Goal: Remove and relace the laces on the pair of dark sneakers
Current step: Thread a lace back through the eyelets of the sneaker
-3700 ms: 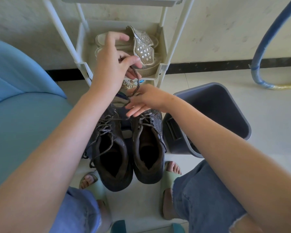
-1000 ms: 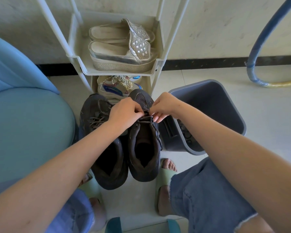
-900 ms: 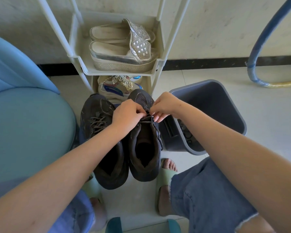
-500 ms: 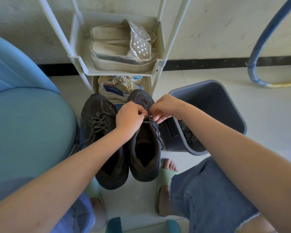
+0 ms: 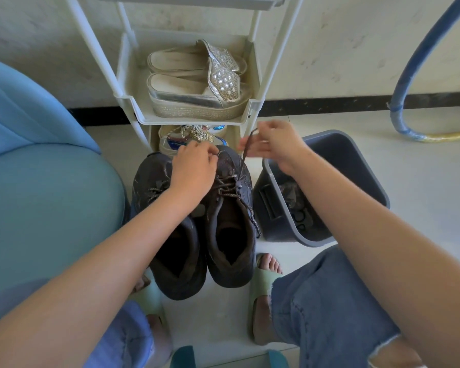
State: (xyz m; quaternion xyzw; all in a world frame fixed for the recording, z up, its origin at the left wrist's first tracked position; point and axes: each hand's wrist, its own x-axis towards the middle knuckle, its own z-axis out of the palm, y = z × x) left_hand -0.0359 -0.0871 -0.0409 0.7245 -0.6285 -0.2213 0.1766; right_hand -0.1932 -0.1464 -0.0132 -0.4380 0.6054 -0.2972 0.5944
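Observation:
Two dark sneakers stand side by side on the floor between my feet, toes away from me. The left sneaker [image 5: 170,251] has grey laces partly hidden by my left forearm. The right sneaker [image 5: 230,235] has lacing across its upper eyelets. My left hand [image 5: 194,168] rests over the right sneaker's toe area with fingers curled at the lacing; what it holds is hidden. My right hand [image 5: 274,142] is raised above the toe and pinches a dark lace [image 5: 246,152] that runs taut up from the shoe.
A white shoe rack [image 5: 191,118] stands just behind the sneakers, holding silver platform sandals [image 5: 197,86] and a colourful shoe below. A grey bin [image 5: 327,181] sits right of the sneakers. A blue seat [image 5: 37,168] fills the left. A blue hose [image 5: 409,75] curves at right.
My right hand has lifted up and to the right from the eyelets, drawing a length of lace out taut. My left hand slid forward onto the toe of the right sneaker.

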